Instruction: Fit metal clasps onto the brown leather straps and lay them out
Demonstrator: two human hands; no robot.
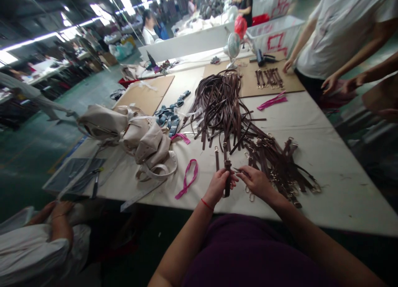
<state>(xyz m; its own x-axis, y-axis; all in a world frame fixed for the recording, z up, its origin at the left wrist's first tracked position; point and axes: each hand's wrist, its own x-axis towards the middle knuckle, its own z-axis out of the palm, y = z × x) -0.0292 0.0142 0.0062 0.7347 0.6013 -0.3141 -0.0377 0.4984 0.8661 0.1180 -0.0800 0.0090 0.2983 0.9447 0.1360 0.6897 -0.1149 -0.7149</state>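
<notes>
My left hand (220, 183) is closed around a short dark brown leather strap (227, 172), which stands upright at the near edge of the white table (336, 183). My right hand (255, 181) is pinched shut just to the right of it, fingertips on a small metal piece I cannot make out. A gold ring clasp (250, 194) lies under that hand. Right of my hands lies a heap of finished straps with metal clasps (280, 162). Beyond them is a large pile of long brown straps (222, 106).
Beige bags (137, 133) are piled at the left, with pink ribbons (187, 178) and blue pieces (169, 115) nearby. Cardboard sheets (264, 77) and a small fan (233, 48) sit farther back. A person in white stands at the right; another sits at the lower left.
</notes>
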